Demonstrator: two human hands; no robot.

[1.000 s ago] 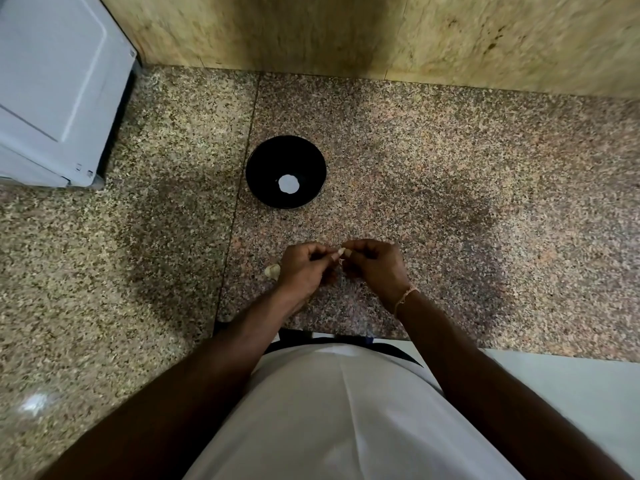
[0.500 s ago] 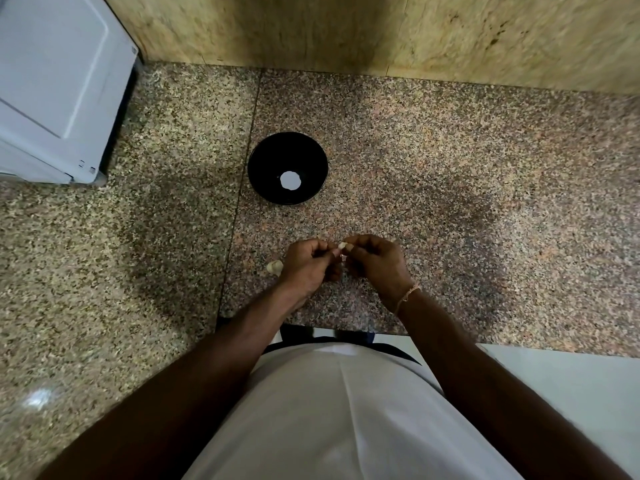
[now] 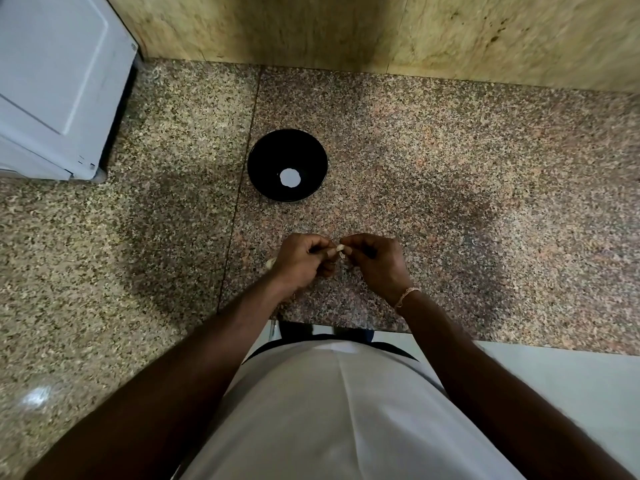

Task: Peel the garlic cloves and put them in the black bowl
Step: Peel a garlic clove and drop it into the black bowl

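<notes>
A small pale garlic clove (image 3: 339,250) is pinched between the fingertips of both hands, just above the granite counter. My left hand (image 3: 301,259) curls round its left end and my right hand (image 3: 372,259) pinches its right end. Most of the clove is hidden by my fingers. Another pale garlic piece (image 3: 270,262) peeks out on the counter at the left edge of my left hand. The black bowl (image 3: 287,165) stands farther back, a bright reflection at its bottom; I see no cloves in it.
A white appliance (image 3: 59,81) stands at the back left on the speckled counter (image 3: 450,202). A yellowish stone wall (image 3: 381,29) closes the back. The counter's front edge (image 3: 346,329) runs just before my body.
Both hands keep working at the clove in the same spot. Only the camera has shifted slightly.
</notes>
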